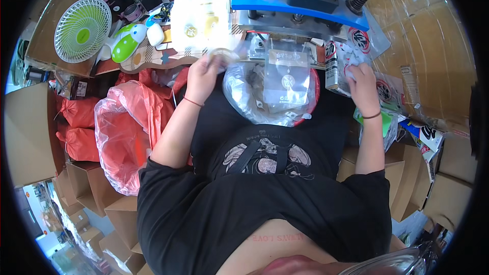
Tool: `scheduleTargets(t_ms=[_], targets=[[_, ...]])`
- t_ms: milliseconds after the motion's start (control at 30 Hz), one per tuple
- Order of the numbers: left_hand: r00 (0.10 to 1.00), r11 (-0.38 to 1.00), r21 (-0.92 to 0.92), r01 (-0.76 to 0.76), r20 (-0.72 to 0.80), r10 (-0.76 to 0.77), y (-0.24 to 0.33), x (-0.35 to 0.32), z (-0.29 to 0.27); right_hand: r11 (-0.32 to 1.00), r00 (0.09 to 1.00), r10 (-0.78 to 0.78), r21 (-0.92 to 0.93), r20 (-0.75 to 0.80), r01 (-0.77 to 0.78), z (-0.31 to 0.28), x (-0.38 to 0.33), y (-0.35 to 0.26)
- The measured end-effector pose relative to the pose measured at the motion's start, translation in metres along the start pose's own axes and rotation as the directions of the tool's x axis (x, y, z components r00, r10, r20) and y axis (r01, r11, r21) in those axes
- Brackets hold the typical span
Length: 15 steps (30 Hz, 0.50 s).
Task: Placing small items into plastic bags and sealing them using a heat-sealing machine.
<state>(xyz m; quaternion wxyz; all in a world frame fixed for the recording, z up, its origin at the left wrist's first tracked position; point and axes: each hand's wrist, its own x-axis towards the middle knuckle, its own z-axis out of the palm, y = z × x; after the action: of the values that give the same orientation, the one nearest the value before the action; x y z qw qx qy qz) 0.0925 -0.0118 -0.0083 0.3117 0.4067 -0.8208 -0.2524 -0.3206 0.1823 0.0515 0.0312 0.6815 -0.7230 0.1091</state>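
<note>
My left hand (pixel 204 75) is raised at the table's front edge, its fingers closed on a pale, see-through piece of plastic (pixel 225 55) that motion smears. On the right, my right hand (pixel 363 87) bends its fingers against a crumpled white sheet (pixel 351 56), beside a carton or can with a dark and red emblem (pixel 332 71). Between the hands, a clear printed bag (pixel 287 76) hangs at the front of a blue press (pixel 300 7). Below that bag sits a red-rimmed tub (pixel 315 89) lined with clear plastic. Left of the press lies a stack of clear bags (pixel 201 12).
A green and white fan (pixel 82 29) stands at the far left of the table, near a green mouse-shaped thing (pixel 127 43). Red plastic bags (pixel 127 112) fill the space by my left arm. Cardboard boxes (pixel 428 35) line the right side.
</note>
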Motion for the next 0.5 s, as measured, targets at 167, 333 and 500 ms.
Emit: scheduleTargets(t_ms=[167, 333, 500], targets=[[0.942, 0.909, -0.335, 0.246, 0.304, -0.143, 0.077, -0.008, 0.006, 0.751, 0.985, 0.057, 0.657, -0.165, 0.066, -0.018, 0.024, -0.093], [0.883, 0.648, -0.669, 0.364, 0.469, -0.011, 0.112, -0.014, 0.035, 0.730, 0.897, -0.284, 0.530, -0.338, 0.431, -0.043, 0.058, -0.122], [0.743, 0.332, -0.699, 0.633, 0.670, -0.007, 0.136, -0.028, 0.050, 0.698, 0.954, -0.300, 0.682, 0.003, 0.217, -0.053, 0.041, -0.093]])
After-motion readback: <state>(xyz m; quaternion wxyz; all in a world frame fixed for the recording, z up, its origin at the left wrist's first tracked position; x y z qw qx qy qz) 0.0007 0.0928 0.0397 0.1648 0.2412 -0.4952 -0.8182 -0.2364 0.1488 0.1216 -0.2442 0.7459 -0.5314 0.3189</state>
